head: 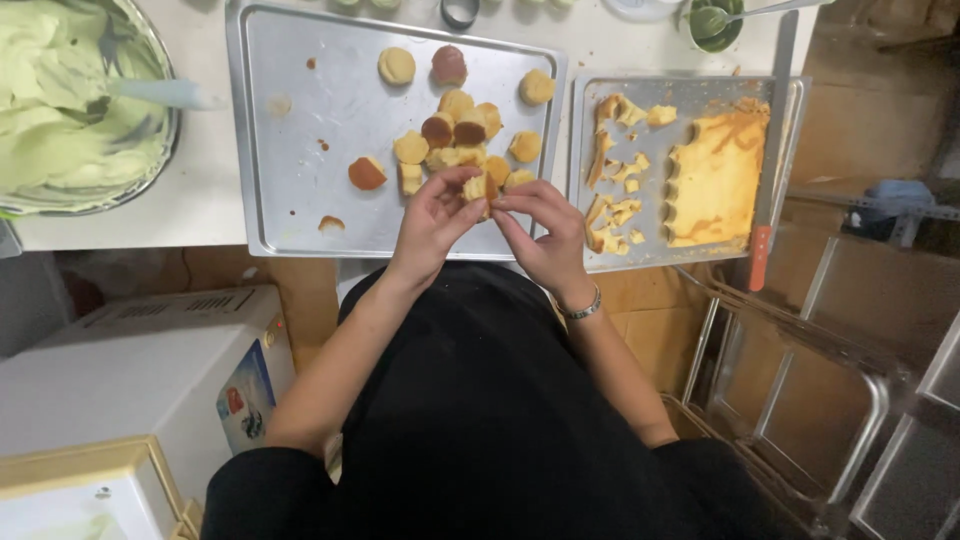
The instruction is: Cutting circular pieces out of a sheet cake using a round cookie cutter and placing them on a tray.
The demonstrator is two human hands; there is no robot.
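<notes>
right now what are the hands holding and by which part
Both hands, left hand and right hand, pinch one small round sponge cake piece by its sides with the fingertips, above the large tray.

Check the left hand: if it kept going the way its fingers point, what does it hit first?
The left hand points up-right at the small round sponge cake piece pinched by both hands; beyond it, probably the right hand.

Both hands meet fingertip to fingertip — left hand (432,222), right hand (545,235) (wrist braceleted) — forearms angled inward.
</notes>
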